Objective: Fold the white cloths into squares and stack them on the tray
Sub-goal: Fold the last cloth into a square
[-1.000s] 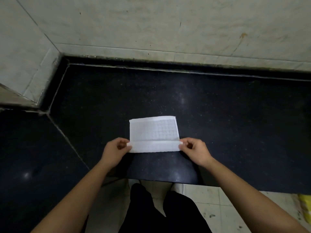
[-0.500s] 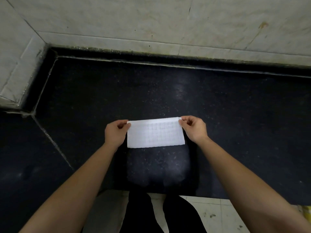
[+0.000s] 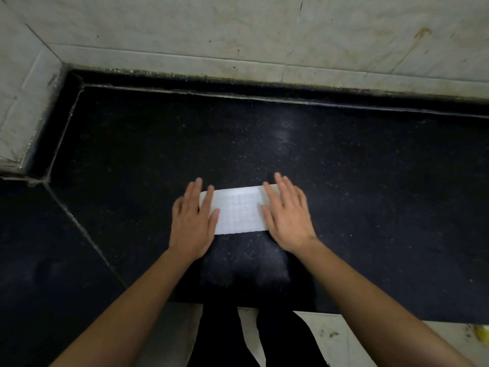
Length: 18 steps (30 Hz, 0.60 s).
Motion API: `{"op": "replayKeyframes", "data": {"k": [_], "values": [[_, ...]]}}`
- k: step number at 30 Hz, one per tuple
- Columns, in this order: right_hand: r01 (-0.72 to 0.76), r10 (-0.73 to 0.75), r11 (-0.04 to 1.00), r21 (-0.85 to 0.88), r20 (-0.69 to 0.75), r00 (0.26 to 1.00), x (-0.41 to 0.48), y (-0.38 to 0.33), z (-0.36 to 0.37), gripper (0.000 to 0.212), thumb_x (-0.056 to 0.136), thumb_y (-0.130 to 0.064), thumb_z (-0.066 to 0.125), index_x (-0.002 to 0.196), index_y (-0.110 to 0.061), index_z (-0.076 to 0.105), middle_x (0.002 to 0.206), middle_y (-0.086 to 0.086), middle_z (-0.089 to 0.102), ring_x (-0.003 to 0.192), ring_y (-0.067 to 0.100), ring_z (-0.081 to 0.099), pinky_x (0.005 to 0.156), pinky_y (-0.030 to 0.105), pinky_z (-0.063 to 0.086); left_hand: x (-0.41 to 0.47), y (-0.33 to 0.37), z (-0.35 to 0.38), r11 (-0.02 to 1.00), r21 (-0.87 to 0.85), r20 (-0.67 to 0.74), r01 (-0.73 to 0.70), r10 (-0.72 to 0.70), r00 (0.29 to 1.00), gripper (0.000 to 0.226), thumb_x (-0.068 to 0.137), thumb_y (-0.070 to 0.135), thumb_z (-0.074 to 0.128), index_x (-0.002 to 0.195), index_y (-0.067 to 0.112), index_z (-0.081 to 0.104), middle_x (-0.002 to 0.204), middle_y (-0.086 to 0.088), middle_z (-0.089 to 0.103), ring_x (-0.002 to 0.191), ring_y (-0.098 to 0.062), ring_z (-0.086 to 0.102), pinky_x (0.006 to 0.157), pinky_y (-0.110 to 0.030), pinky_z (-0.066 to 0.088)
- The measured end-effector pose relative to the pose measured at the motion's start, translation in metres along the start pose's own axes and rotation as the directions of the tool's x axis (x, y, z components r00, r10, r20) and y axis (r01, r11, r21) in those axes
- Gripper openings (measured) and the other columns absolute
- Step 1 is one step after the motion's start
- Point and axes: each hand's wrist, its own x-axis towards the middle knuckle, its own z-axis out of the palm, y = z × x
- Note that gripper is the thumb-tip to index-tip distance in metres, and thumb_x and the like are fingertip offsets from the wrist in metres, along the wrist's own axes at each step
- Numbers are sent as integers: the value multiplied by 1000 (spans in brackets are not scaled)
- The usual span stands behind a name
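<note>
A white cloth (image 3: 238, 210) with a faint grid pattern lies folded into a wide rectangle on the black stone counter (image 3: 344, 168). My left hand (image 3: 193, 221) lies flat with straight fingers over the cloth's left end. My right hand (image 3: 287, 215) lies flat with straight fingers over its right end. Both ends of the cloth are hidden under my hands. No tray is in view.
A pale tiled wall (image 3: 238, 35) rises behind the counter and wraps round the left corner. The counter's front edge runs just above my dark trousers (image 3: 238, 337) and the light floor tiles (image 3: 330, 332). A seam crosses the counter at the left.
I folded the near edge of the cloth over to the far edge while pinching its corners. Both hands have since let go and now lie flat on the folded cloth.
</note>
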Motion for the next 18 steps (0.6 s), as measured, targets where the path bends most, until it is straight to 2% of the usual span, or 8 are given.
{"op": "replayKeyframes", "data": {"k": [2,4,9,13,18], "values": [[66,-60,996,-52,117,991,5,-19,15,62,107,-46,22,158,-13,15,166,14,2,154,31,-1,123,53,8,-3,1,10,989,67,108,-129,122,987,64,103,46,21,156,10,18,165,-15,6,152,-29,9,118,-57,22],[97,-81,993,-72,189,979,13,-29,28,64,106,-48,17,159,-12,7,166,13,-7,153,30,-10,123,54,5,-3,-2,17,985,97,187,-141,121,975,67,103,49,15,157,10,14,165,-13,4,152,-28,7,117,-60,20],[80,-50,992,-98,271,961,14,-23,44,66,104,-53,8,159,-20,-2,166,6,-13,152,25,-16,124,50,0,-3,-10,25,987,126,274,-101,63,960,69,100,57,4,157,18,-3,166,-7,-8,153,-23,-8,120,-58,8],[105,-73,990,-96,289,955,14,-24,42,68,103,-57,7,159,-20,-4,166,7,-16,152,24,-18,124,51,-1,-4,-10,23,986,135,290,-94,51,956,71,99,58,3,158,19,-3,165,-7,-10,152,-24,-9,121,-58,7],[-12,60,986,-165,291,955,6,7,28,70,101,-61,3,158,-21,-11,165,8,-19,152,24,-19,124,50,-5,1,-8,24,988,130,300,-79,37,953,71,96,61,-3,154,24,-18,163,-4,-24,150,-21,-20,121,-55,-1]]}}
